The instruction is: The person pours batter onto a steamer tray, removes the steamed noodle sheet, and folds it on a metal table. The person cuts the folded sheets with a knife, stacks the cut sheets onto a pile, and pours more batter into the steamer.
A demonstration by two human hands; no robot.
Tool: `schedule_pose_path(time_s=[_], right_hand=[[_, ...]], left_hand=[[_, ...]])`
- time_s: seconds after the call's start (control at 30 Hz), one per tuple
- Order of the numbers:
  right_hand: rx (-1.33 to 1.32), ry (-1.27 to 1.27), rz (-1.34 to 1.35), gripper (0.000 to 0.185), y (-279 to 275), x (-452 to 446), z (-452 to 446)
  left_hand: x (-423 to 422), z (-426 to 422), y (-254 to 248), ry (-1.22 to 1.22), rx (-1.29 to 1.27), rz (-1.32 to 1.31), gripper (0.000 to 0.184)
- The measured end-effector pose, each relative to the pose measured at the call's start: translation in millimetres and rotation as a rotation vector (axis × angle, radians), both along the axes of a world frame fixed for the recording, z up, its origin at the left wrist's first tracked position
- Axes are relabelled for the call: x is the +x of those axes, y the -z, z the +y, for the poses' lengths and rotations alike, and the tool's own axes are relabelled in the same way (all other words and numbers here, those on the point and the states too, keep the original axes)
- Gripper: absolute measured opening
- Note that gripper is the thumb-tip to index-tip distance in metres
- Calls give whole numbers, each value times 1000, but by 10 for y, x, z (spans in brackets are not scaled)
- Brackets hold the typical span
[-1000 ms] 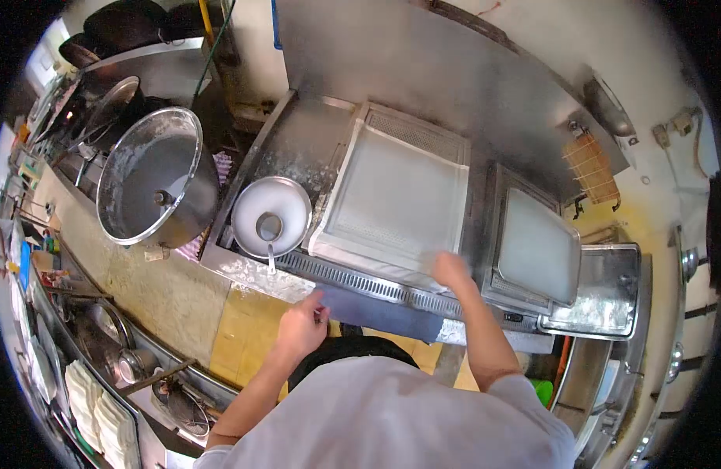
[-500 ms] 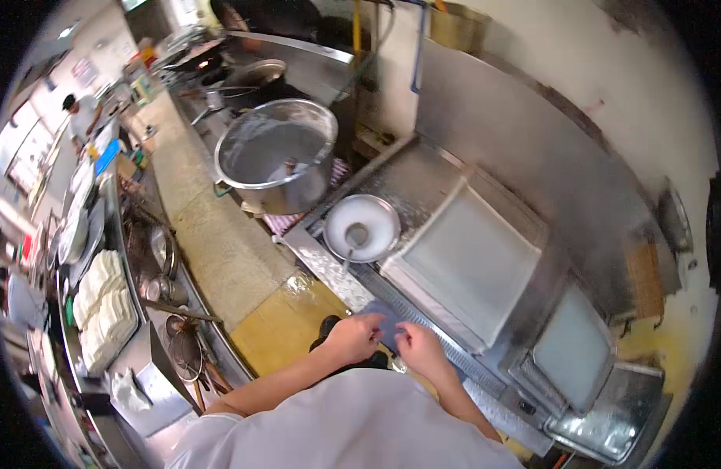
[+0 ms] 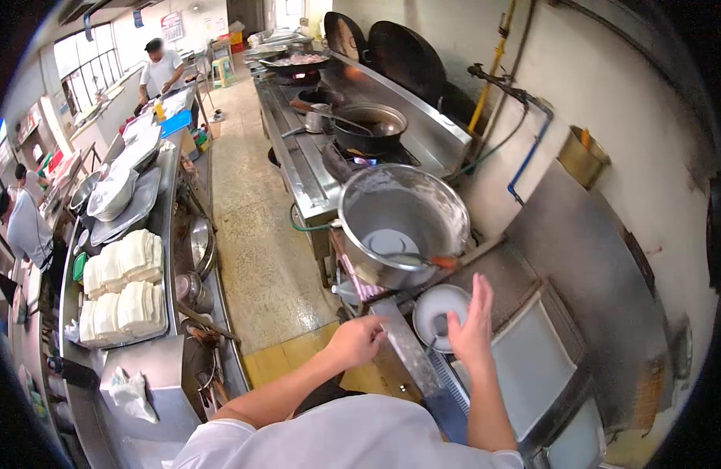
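Observation:
My left hand is held over the floor in front of my body, its fingers curled in and nothing visible in them. My right hand is raised with fingers stretched out and holds nothing. Behind it, partly covered, sits a round metal bowl with white contents and a ladle in it. Just beyond stands a large metal pot, with a utensil with an orange-brown handle across its near side. A flat tray with a white surface lies right of my right hand.
On the left counter, a tray carries stacked white slabs or cloths. Woks stand on the stove ahead, one burner lit. A second pale tray is at lower right. Co-workers stand at the far end and left. A walkway runs between.
My view has swung up and left, showing more stove and walkway. My hands, close together before, have separated; the right has risen and opened, while the left stays curled.

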State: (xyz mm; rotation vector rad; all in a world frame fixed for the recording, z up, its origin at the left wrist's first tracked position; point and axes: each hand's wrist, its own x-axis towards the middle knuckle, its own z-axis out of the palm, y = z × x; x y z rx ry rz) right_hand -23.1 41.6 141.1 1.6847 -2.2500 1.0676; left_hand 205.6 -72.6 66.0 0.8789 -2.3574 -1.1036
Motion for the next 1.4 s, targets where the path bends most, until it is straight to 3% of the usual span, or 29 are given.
schedule_pose_path(time_s=[0.13, 0.17, 0.27, 0.3, 0.33, 0.4, 0.5, 0.6, 0.63, 0.77, 0.87, 1.03, 1.17, 1.27, 1.4], right_hand=[[195, -115, -67, 77, -349, 219, -756], [125, -116, -12, 61, -298, 253, -906], [203, -247, 245, 45, -343, 177, -1211], [204, -203, 195, 26, -518, 266, -1304], [176, -143, 216, 23, -566, 190, -1411], [119, -18, 263, 21, -655, -64, -1568], [572, 263, 396, 37, -1047, -148, -1654], [687, 138, 528, 35, -915, -125, -1633], [676, 54, 646, 26, -734, -158, -1620], [802, 46, 652, 14, -591, -230, -1463], [965, -20, 613, 31, -917, -153, -1369], [1118, -135, 415, 22, -1669, 115, -1471], [1085, -163, 327, 21, -1363, 293, -1489], [934, -77, 435, 14, -680, 288, -1466], [1017, -88, 496, 15, -687, -20, -1485]], left_hand=[[182, -763, -233, -88, -122, 128, 31], [186, -918, -294, -120, -101, 106, 28], [92, -1311, -394, -114, -320, 196, 30], [27, -1432, -342, -101, -405, 171, 33], [-13, -1511, -312, -86, -415, 162, 34], [-96, -1628, -253, -54, -436, 147, 37], [-192, -1756, -132, -26, -377, 153, 34], [-247, -1788, -56, -35, -316, 161, 29], [-242, -1788, -69, -37, -301, 168, 28], [-277, -1781, -53, -79, -280, 189, 25], [-296, -1770, -34, -92, -286, 217, 25], [-325, -1731, -43, -119, -278, 219, 22], [-342, -1729, -22, -122, -274, 241, 22], [-342, -1717, -19, -131, -232, 220, 22], [-338, -1718, -27, -129, -236, 192, 22]])
